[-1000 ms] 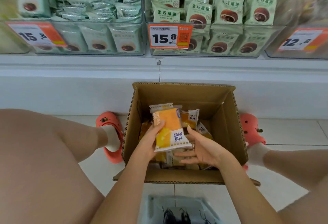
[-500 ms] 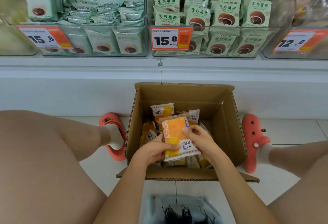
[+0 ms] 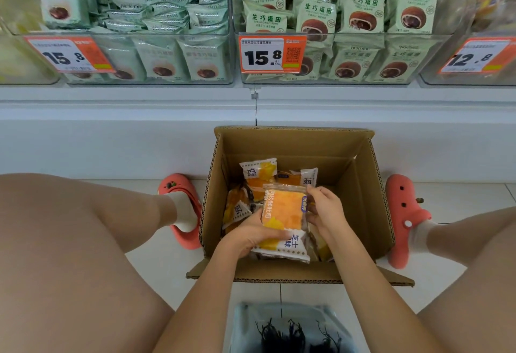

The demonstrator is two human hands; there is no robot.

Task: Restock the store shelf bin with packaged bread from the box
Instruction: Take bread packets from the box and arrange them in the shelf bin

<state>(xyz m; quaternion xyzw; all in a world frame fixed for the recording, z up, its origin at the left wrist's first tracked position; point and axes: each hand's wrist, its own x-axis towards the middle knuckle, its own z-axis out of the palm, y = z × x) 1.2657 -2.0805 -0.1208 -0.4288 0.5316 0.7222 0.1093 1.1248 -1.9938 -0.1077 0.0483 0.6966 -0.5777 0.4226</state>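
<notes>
We crouch over the open brown cardboard box on the pale tiled floor, and we have one orange-and-white plastic bread packet up off the pile inside it. To do this step well, we judge it best to keep the packet flat between both hands, gather without squeezing the soft loaf, and lift straight up past the box walls before carrying it to a shelf bin. Our left hand curls round the packet's near left edge, thumb lying across its face. Our right hand pinches the far right corner, fingers bent close on the wrapper. Neither hand is spread; both are closed on this one packet, which sits just above the box's middle. More loose orange bread packets lie beneath and behind it in the box. Beyond the box, the clear plastic shelf bins hold green packets, behind orange price tags.
</notes>
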